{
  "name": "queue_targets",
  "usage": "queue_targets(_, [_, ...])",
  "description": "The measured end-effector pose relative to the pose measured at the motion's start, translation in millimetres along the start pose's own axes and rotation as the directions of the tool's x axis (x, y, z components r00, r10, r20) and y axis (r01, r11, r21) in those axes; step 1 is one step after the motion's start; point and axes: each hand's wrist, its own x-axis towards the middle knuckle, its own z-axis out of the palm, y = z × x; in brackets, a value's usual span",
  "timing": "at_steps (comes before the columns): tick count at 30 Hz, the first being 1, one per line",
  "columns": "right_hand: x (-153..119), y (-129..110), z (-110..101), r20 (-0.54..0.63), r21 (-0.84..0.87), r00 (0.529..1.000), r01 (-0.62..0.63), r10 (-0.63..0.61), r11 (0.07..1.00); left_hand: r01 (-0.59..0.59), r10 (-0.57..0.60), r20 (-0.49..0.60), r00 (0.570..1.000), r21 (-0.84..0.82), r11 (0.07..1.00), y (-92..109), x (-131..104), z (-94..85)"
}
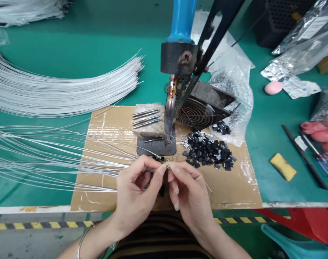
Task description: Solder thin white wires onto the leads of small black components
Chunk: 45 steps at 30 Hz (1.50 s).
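My left hand (pixel 142 187) is closed, thumb and forefinger pinched together at the middle of the cardboard. Thin white wires (pixel 104 167) run in from the left and pass to and behind this hand; one seems to lie in its grip. Touching those fingertips, my right hand (pixel 189 190) is pinched on something tiny that the fingers mostly hide. Just above both hands points the bent tip of a blue-handled soldering iron (pixel 168 122), held in a black stand. Small black connectors (pixel 207 149) lie piled to the right of the tip.
A grey block (pixel 149 126) bearing metal rods sits left of the iron. Behind the connectors stand a dusty fan (pixel 201 108) and bubble wrap (pixel 231 79). A large wire bundle (pixel 72 93) lies at left. To the right are a yellow sponge (pixel 282 166) and a black strip (pixel 304 156).
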Motion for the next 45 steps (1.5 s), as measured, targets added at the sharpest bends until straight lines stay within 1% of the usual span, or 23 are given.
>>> queue_targets(6, [2, -2, -2, 0.004, -0.004, 1.0, -0.01, 0.01, 1.0, -0.032, 0.031, 0.013, 0.999, 0.049, 0.998, 0, -1, -0.3])
queue_targets(12, [1, 0, 1, -0.013, 0.02, 1.0, 0.006, -0.006, 1.0, -0.053, 0.055, -0.034, 0.998, 0.04, 0.998, 1, 0, 2.3])
queue_targets(16, [1, 2, 1, -0.021, 0.03, 1.0, 0.023, -0.023, 0.999, -0.043, 0.044, -0.039, 0.998, 0.011, 0.999, 0, -1, 4.3])
queue_targets(19, [0, 2, 0, 0.005, 0.022, 1.0, 0.026, -0.026, 0.999, -0.025, 0.025, -0.044, 0.999, -0.015, 1.0, 2, 1, 4.7])
queue_targets(25, [-1, 0, -7, 0.039, -0.048, 0.996, 0.084, -0.082, 0.995, -0.006, 0.004, -0.057, 0.998, -0.038, 0.999, 11, 7, 3.5])
queue_targets(29, [-2, 0, -12, 0.055, -0.158, 0.99, 0.135, -0.128, 0.978, -0.008, 0.008, -0.046, 0.999, -0.017, 1.0, 12, 7, 2.6])
queue_targets(33, [-4, -1, -14, 0.061, -0.234, 0.988, 0.155, -0.144, 0.96, -0.049, 0.05, -0.053, 0.997, 0.027, 0.998, 10, 5, 1.5])
queue_targets(37, [-4, -3, -13, 0.055, -0.224, 0.989, 0.144, -0.135, 0.964, -0.11, 0.113, -0.051, 0.992, 0.067, 0.992, 9, 5, 1.5])
queue_targets(45, [-4, -10, -14, 0.06, -0.206, 0.994, 0.098, -0.087, 0.974, -0.14, 0.142, -0.011, 0.99, 0.104, 0.985, 10, 4, -1.2])
